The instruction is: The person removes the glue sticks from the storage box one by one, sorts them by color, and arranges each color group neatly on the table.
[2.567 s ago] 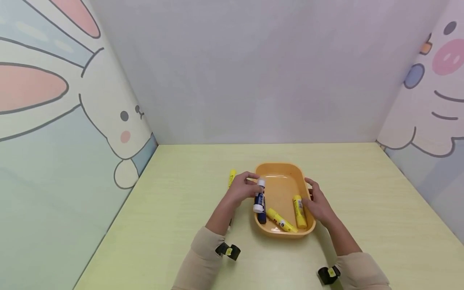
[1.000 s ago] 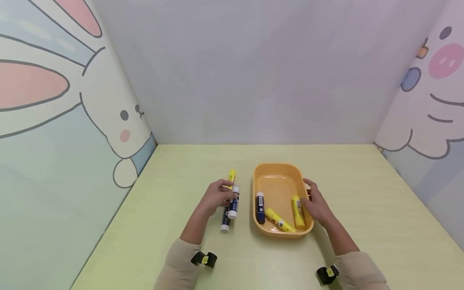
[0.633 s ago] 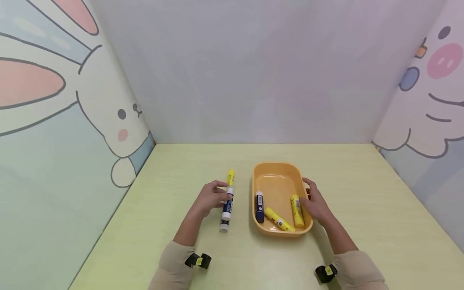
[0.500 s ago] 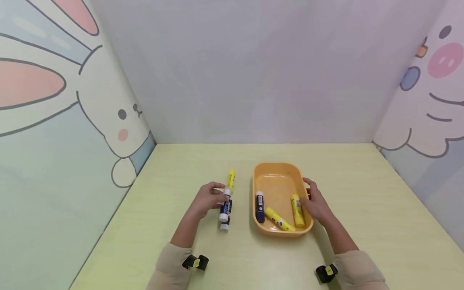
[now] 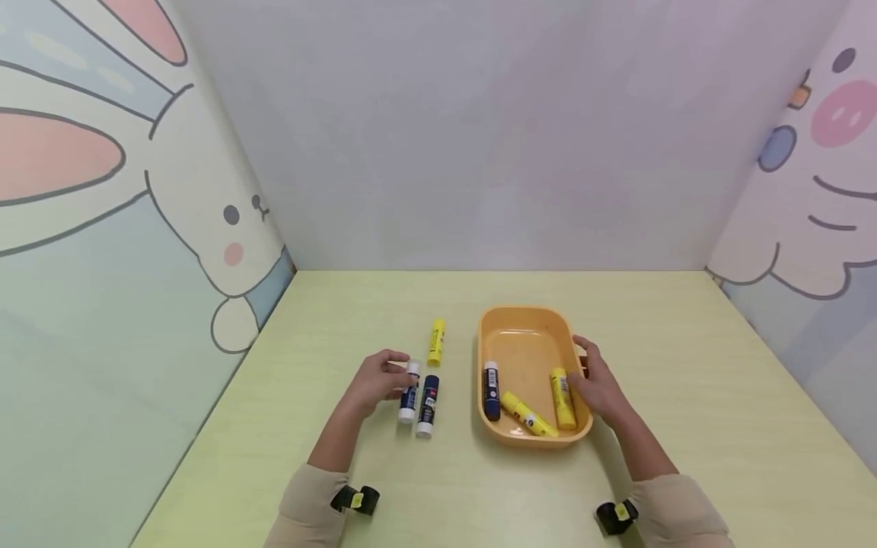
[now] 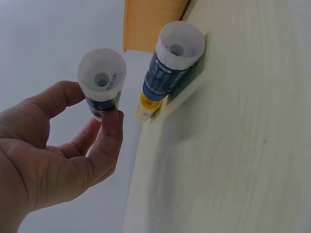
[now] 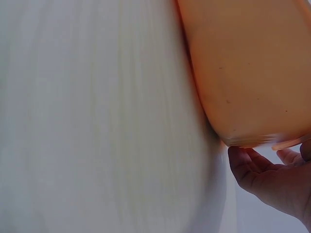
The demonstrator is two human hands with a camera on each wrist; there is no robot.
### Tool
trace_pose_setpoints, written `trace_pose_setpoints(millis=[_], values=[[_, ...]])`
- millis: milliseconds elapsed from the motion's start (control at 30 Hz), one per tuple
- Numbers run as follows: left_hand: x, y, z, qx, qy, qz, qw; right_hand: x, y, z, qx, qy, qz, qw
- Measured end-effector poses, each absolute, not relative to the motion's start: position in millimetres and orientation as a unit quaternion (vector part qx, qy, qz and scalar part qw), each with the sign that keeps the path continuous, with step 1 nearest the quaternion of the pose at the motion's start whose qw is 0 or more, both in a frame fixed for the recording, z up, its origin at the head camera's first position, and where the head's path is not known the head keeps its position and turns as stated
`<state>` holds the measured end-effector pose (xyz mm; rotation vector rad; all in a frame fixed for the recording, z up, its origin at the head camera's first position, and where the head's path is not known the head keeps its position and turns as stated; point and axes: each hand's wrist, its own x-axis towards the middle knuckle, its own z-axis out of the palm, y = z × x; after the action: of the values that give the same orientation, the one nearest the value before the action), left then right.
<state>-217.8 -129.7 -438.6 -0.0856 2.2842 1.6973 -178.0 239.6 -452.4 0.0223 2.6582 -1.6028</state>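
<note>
- Orange tray (image 5: 526,346), right of centre in the head frame: along its left wall lies a dark blue glue stick with a white end (image 5: 491,392); a yellow glue stick set diagonally (image 5: 529,415) is at the bottom of the frame's view of it, and another yellow glue stick (image 5: 563,399) is by the right wall.
- Right hand (image 5: 598,387) grips the tray's right side, thumb over the rim, fingers bent round the outside.
- Navy label, white base and whitish cap mark the held glue stick (image 5: 408,402), just left of centre, below the middle of the head frame; the left wrist view shows its hollow white base with a small recessed knob.
- Left hand (image 5: 377,379) pinches it between thumb and fingers, parted only by its thickness, clear of the bench (image 5: 438,487).
- Its long axis runs nearly up and down the head frame, cap end leaning slightly right, base towards the lower edge.
- Just right of it, roughly parallel, lies a navy glue stick (image 5: 428,405), white end lowest; above that, a short yellow glue stick (image 5: 436,342).
</note>
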Motion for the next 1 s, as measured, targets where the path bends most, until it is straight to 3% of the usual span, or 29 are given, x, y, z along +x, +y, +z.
trace_pose_setpoints(millis=[1000], values=[[-223,-160,-460,-0.064,0.807,0.567,0.152,-178,238,-453,0.007,0.853,-0.522,0.016]])
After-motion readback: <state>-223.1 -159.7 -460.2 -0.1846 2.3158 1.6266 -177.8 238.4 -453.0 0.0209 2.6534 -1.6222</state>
